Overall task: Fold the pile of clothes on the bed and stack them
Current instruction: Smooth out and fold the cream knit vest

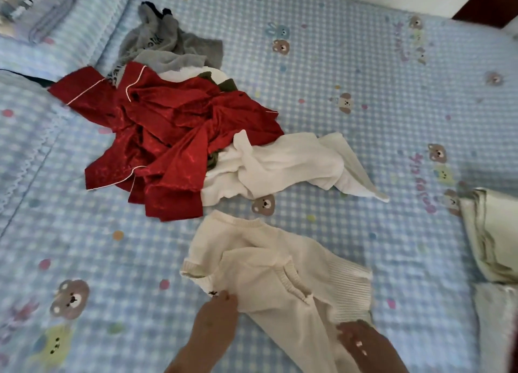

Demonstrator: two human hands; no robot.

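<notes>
A cream knitted sweater (269,263) lies spread on the bed in front of me, its sleeves folded over its body. My left hand (215,313) pinches its left edge near a small dark mark. At the ribbed hem on the lower right, my right hand (361,342) grips the fabric with curled fingers. Beyond the sweater is the pile: a red satin garment with white piping (168,131), a white garment (291,162) trailing to the right, and grey clothes (168,44) at the back.
The bed (364,78) has a blue checked sheet with bear prints. Folded cream and pale cloth (493,238) lies at the right edge. A pillow or bedding (42,11) is at the far left corner.
</notes>
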